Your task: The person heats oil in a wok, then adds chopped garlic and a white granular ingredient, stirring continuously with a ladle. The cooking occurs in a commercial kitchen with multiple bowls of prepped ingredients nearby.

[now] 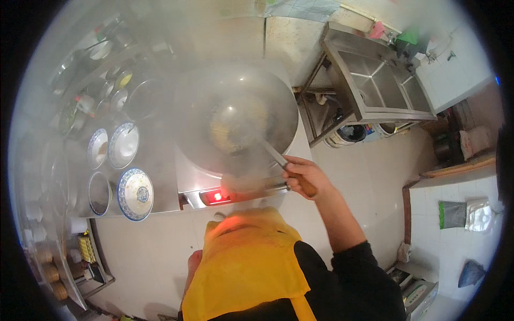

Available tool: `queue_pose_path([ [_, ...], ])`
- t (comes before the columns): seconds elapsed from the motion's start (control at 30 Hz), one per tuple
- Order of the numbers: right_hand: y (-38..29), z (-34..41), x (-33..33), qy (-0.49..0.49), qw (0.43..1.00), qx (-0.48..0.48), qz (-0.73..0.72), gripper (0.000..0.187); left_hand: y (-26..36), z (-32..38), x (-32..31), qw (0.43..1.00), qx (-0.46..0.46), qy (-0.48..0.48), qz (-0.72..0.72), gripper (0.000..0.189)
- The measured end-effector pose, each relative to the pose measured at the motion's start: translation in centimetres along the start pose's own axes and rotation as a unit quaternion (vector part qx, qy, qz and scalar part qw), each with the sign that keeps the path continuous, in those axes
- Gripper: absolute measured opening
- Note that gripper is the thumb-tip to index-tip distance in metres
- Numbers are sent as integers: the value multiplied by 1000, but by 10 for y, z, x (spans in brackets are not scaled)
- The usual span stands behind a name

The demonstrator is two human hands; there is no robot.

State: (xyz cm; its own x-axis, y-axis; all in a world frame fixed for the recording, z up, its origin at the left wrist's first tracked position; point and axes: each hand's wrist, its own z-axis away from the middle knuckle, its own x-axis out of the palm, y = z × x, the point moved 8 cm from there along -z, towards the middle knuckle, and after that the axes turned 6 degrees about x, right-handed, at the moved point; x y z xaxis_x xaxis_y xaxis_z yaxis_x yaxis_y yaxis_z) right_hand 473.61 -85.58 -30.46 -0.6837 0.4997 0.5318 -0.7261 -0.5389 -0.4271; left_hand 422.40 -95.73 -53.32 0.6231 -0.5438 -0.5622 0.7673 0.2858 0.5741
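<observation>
My right hand grips the wooden handle of a metal cooking utensil; its far end reaches into a large wok. Steam blurs that end, so I cannot tell whether it is a ladle or a turner. Yellowish food lies in the bottom of the wok. The wok sits on a steel cooker with a lit red display on its front. My left hand shows only partly, low beside the yellow apron; its fingers cannot be made out.
Left of the wok, a steel counter holds blue-rimmed plates, a bowl of dark contents and, farther back, several seasoning containers. A steel sink stands at the right, with a bucket below. Steam hazes the upper left.
</observation>
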Motion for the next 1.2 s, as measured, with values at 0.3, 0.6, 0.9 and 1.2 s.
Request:
queue_pose_path([
  [0.3,18,17,9,33,988,-20,146,61,-39,-2,9,999,-20,-5,38,33],
  [0.6,24,34,41,3,978,-60,200,59,5,10,-14,1000,4,-2,29,31],
  [0.9,51,47,30,82,934,-40,344,61,67,25,-19,986,13,-54,-159,34],
  [1.2,56,39,29,70,875,-160,452,69,-12,-8,4,996,57,-39,-51,36],
])
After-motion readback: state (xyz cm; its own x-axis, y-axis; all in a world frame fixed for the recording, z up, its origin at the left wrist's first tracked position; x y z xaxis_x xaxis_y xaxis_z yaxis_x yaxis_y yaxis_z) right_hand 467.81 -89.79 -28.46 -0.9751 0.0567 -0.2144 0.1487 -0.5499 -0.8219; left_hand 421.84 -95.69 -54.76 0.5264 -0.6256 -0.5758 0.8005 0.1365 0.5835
